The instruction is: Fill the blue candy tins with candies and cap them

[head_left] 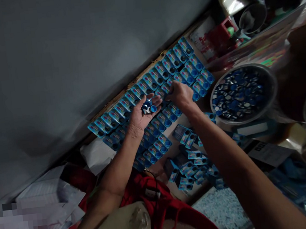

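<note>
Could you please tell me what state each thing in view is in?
Left hand: palm up, open.
Small round discs on it: loosely piled.
Right hand: curled over the rows; its grip is unclear.
Blue packs in rows: laid out side by side.
Bowl: uncovered, full of similar discs.
Loose blue packs: heaped in disorder.

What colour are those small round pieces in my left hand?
The round pieces in your left hand are blue and silvery white, seen in the head view.
</note>
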{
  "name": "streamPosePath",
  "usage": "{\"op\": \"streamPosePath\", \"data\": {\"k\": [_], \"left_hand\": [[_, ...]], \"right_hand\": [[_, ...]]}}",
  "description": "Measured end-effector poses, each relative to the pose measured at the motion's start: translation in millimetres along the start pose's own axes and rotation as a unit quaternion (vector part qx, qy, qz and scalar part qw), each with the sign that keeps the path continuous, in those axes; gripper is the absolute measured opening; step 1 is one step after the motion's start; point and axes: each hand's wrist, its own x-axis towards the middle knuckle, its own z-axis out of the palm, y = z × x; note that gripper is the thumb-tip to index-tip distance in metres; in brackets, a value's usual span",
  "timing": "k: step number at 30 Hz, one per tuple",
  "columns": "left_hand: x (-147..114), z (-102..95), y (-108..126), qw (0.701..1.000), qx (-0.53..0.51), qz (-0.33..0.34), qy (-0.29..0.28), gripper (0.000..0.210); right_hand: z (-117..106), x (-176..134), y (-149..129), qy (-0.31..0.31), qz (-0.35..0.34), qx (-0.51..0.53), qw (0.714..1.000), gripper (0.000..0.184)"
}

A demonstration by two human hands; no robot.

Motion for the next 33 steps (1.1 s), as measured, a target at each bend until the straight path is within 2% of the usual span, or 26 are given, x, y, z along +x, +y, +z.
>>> {"op": "streamPosePath", "data": {"k": [3,6,8,10,13,17,20,22,24,26,29,31,33], "left_hand": [[-3.1,0.9,1.2,1.000,0.008,0.008,0.003,0.021],[-7.4,0.6,-1.9,1.000,0.015,0.017,0.010,0.022],[-10.1,-0.2,-8.0,1.000,0.011,0.025,0.015,0.020],[-14.6,-0.7,-17.2,0.999,0.007,0.027,0.019,0.021],[-27.8,-0.9,-33.1,0.999,0.001,0.020,0.031,0.024],[-52.8,-4.3,-49.1,0.998,-0.022,0.037,0.044,0.026],[-67.3,-10.9,-52.6,0.997,-0.030,0.050,0.044,0.030],[-73.1,-16.1,-50.4,0.997,-0.032,0.049,0.048,0.031],[-76.4,-20.9,-45.5,0.997,-0.028,0.047,0.047,0.032],[-77.3,-25.4,-39.4,0.998,-0.018,0.044,0.042,0.032],[-74.0,-33.1,-31.2,0.998,-0.010,0.045,0.043,0.028],[-69.1,-38.8,-26.9,0.998,-0.016,0.045,0.048,0.025],[-63.6,-43.7,-23.0,0.997,-0.029,0.042,0.054,0.022]], "right_hand": [[-1.0,-6.3,-1.3,0.006,0.001,-0.004,1.000,0.022],[11.5,-33.3,0.0,0.068,-0.024,0.074,0.995,0.010],[26.1,-59.0,0.6,0.121,-0.072,0.165,0.976,0.010],[41.6,-85.1,0.3,0.145,-0.125,0.243,0.951,0.017],[59.6,-116.7,-0.1,0.135,-0.165,0.296,0.931,0.015],[66.8,-136.6,9.6,0.092,-0.163,0.365,0.912,0.007],[63.1,-127.2,20.6,0.110,-0.109,0.414,0.897,0.010],[59.1,-109.1,22.4,0.143,-0.073,0.382,0.910,0.016],[55.4,-87.0,17.6,0.153,-0.064,0.311,0.936,0.020],[52.8,-65.8,9.2,0.142,-0.070,0.231,0.960,0.019],[52.1,-38.8,0.0,0.113,-0.068,0.137,0.982,0.012],[53.7,-22.3,-0.1,0.084,-0.048,0.116,0.989,0.009],[55.5,-7.6,3.4,0.071,-0.032,0.124,0.989,0.014]]}}
